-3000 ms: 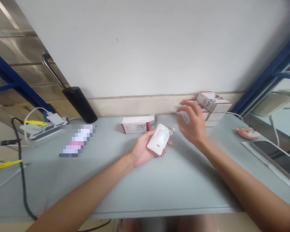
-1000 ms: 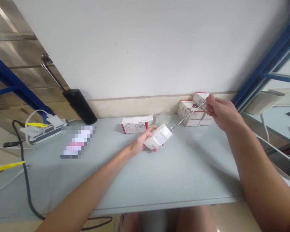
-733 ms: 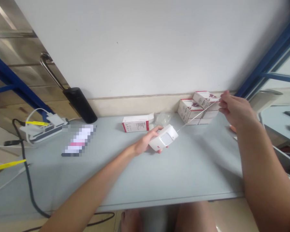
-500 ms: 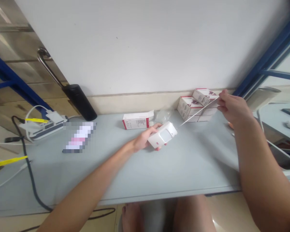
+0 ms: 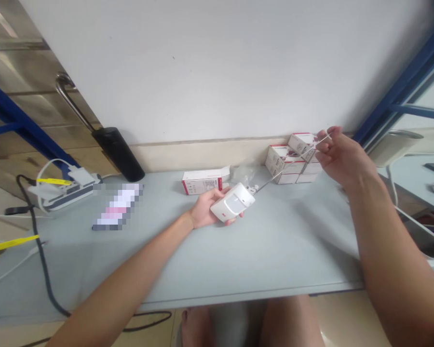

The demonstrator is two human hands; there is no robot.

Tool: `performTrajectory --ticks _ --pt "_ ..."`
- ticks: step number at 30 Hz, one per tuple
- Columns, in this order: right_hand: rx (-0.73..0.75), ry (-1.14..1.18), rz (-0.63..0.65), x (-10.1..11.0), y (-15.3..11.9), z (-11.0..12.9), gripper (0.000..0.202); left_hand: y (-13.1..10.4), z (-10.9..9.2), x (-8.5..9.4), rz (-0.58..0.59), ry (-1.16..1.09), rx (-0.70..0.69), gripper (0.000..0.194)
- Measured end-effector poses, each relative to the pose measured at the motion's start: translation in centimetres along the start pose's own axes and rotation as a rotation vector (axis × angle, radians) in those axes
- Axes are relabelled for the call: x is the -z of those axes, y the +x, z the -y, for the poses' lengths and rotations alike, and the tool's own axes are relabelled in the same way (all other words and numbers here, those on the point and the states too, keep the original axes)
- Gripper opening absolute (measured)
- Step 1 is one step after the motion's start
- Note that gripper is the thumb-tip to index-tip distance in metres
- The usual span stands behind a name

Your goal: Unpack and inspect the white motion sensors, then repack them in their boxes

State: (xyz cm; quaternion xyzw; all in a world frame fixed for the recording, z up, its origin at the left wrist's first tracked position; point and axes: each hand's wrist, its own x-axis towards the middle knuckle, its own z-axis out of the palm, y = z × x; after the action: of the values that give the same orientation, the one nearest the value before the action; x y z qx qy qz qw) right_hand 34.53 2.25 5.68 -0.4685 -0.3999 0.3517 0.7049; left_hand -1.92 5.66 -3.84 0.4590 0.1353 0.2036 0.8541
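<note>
My left hand (image 5: 206, 208) is wrapped around a white motion sensor (image 5: 233, 202) with a pale window on its front, held tilted above the table. From the sensor's upper end a thin, straight telescopic antenna (image 5: 282, 171) slants up to the right. At the antenna's far end is my right hand (image 5: 338, 154), thumb and forefinger at the tip and the other fingers loosely spread. Behind the sensor lie an opened white and red box (image 5: 202, 182) and a crumpled clear plastic bag (image 5: 243, 173).
Several white and red boxes (image 5: 284, 164) are stacked against the wall. Leftward lie a blurred-out phone (image 5: 117, 207), a black cylinder (image 5: 121, 154), a power strip (image 5: 74, 193) and a black cable (image 5: 45, 265). A blue metal frame (image 5: 401, 86) rises at the right.
My left hand and the sensor have shifted slightly left. My right hand has turned and its fingers have spread, with the antenna still running to its fingertips.
</note>
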Motion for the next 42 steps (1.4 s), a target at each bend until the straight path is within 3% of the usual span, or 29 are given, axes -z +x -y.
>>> performTrajectory --ticks 4,9,13,19,21,25,37,39,42 --pt "0.035 0.004 -0.082 -0.5 0.2 -0.6 0.023 0.1 -0.1 -0.2 0.002 -0.039 -0.005 0.039" --pt "0.215 0.029 -0.186 -1.1 0.2 -1.9 0.015 0.0 -0.2 -0.5 -0.037 -0.105 -0.008 0.037" --pt "0.35 -0.008 -0.248 -2.4 -0.1 -3.3 0.032 -0.3 -0.2 -0.6 -0.102 -0.15 -0.002 0.032" --pt "0.299 -0.148 0.015 -6.4 -2.9 -6.3 0.05 -0.4 -0.4 -1.1 -0.147 -0.114 -0.038 0.031" --pt "0.271 -0.157 0.027 -7.3 -3.6 -7.4 0.051 -0.4 -0.3 -1.1 -0.133 -0.069 -0.043 0.033" --pt "0.214 -0.186 0.018 -7.7 -4.2 -8.8 0.051 -0.4 0.1 -1.0 -0.135 0.01 -0.072 0.034" --pt "0.05 -0.321 0.341 -10.1 -7.7 -11.0 0.044 -0.1 0.7 -1.0 -0.204 0.059 -0.16 0.042" --pt "0.086 -0.406 0.381 -9.9 -7.6 -10.9 0.042 -0.1 0.7 -1.2 -0.22 0.07 -0.174 0.043" --pt "0.271 -0.665 0.418 -9.3 -7.0 -10.4 0.036 0.1 0.8 -1.6 -0.263 0.074 -0.197 0.042"
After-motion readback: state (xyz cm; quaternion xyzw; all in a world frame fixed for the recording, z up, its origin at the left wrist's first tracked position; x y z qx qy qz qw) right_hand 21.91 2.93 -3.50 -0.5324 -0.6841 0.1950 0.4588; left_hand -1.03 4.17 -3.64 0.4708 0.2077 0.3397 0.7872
